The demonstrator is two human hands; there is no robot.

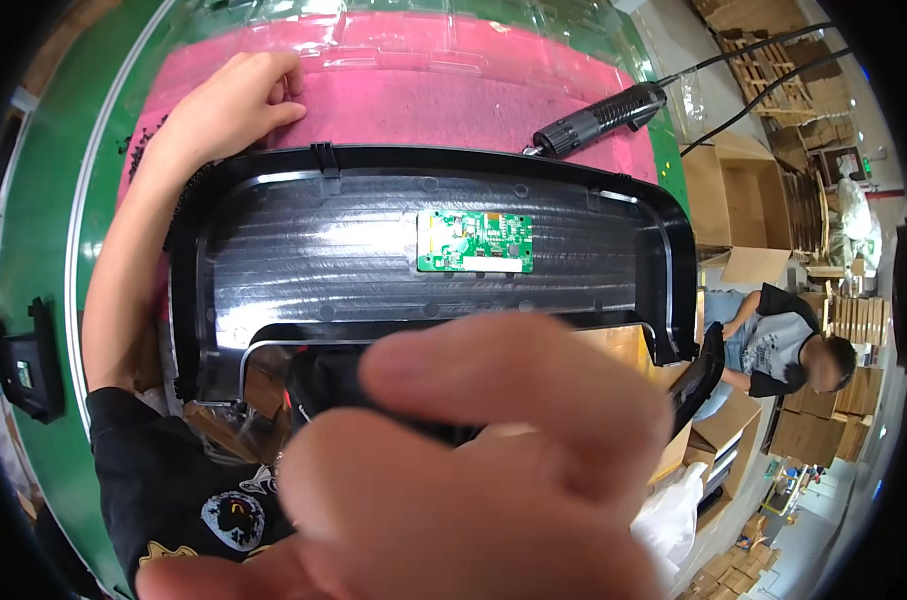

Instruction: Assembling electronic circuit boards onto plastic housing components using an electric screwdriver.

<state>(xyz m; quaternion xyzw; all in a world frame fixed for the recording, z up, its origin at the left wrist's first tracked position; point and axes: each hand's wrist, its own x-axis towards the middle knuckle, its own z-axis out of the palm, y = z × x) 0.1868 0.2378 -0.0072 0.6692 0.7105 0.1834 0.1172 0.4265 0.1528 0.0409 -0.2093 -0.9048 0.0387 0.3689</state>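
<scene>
Counting 2 own hands, 1 tray [583, 250], 1 board [473, 242], 1 driver [601, 120] and 2 cables [743, 52]. Can place board inside tray, just R of its middle, lying flat w/ parts facing up, apart from both hands. Can see L hand [238, 100] just past tray's far L corner, over pink mat [403, 105]: curled in, tips tucked under, so can't tell if pinching. Find R hand [473, 460] btwn camera & tray, huge and v. blurred: bent at knuckles, spread at tips, hiding part of tray's near rim. Note driver just past tray's far rim, R of middle, tilted, joined to 1 cable; can't trace either cable to its far end. Count 1 more black housing [43, 350] w/ small board, well L of tray, hard to make out nr dark edge of view. Count 1 co-worker [788, 340] R of tray, partly hidden. Can't count black bits [138, 155] L of tray's far corner, tiny & partly behind forearm, nor cartons [748, 190] R of tray, overlapping. Make out 1 white bag [673, 515] nr tray's near R corner, partly covered by R hand.
</scene>
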